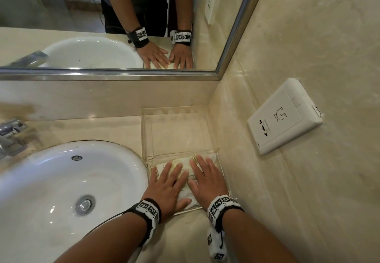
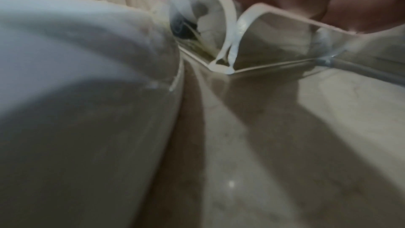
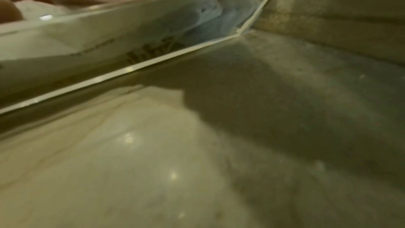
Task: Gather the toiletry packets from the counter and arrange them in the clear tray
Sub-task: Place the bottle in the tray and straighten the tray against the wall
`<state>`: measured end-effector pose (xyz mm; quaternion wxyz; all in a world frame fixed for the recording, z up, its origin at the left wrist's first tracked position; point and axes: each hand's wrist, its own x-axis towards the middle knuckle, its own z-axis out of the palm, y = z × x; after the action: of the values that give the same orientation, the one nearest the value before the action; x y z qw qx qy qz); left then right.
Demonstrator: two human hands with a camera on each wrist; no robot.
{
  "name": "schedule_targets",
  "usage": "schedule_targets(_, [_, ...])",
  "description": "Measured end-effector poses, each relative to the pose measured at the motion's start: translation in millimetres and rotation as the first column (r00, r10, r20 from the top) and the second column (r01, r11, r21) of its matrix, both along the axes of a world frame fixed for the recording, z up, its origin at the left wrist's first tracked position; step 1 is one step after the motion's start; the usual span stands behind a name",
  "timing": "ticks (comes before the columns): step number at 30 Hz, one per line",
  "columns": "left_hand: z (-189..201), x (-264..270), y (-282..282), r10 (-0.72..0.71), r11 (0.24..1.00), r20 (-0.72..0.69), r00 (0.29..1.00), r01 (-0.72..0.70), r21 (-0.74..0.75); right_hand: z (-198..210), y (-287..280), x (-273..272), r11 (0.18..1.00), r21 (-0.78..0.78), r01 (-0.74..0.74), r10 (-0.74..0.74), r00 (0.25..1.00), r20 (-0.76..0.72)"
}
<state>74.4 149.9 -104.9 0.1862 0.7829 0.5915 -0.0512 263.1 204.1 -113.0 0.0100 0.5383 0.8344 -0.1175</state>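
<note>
The task appears nearly done: no packets are seen loose on the counter (image 1: 82,127). The packets (image 1: 183,165) are pressed flat under the straight fingers of the left hand (image 1: 167,186) and right hand (image 1: 207,180), inside the tray (image 1: 176,118). Beyond the fingertips, the tray's far section lies bare; only tidying seems left.

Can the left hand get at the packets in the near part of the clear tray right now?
Probably yes. The left hand already lies flat on the packets in the near compartment of the clear tray, beside the right hand. The tray is open-topped and nothing covers them.
</note>
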Motion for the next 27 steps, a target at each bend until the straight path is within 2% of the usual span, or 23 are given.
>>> schedule_targets(5, [4, -1, 5, -0.039, 0.999, -0.007, 0.999, 0.039, 0.02, 2, 2, -3, 1.0, 0.021, -0.012, 0.011, 1.0, 0.029])
schedule_targets(12, [8, -3, 7, -0.031, 0.999, -0.019, 0.999, 0.031, 0.008, 2, 5, 2, 0.998, -0.053, -0.029, 0.026, 0.997, -0.067])
schedule_targets(14, [11, -2, 8, -0.021, 1.0, -0.011, 1.0, 0.021, 0.004, 8, 7, -4, 0.999, -0.032, -0.026, 0.023, 0.996, -0.082])
schedule_targets(18, [13, -5, 9, -0.018, 0.999, 0.001, 1.0, 0.018, 0.032, 14, 5, -18, 0.998, 0.054, -0.012, 0.011, 1.0, 0.013])
schedule_targets(21, [9, -6, 8, -0.034, 0.999, 0.008, 0.999, 0.033, 0.014, 5, 1, -10, 0.995, 0.055, -0.081, 0.077, 0.994, 0.076])
schedule_targets(27, [7, 0, 9, -0.024, 0.999, 0.018, 1.0, 0.023, 0.031, -1, 9, -1, 0.989, 0.092, -0.118, 0.116, 0.993, 0.025])
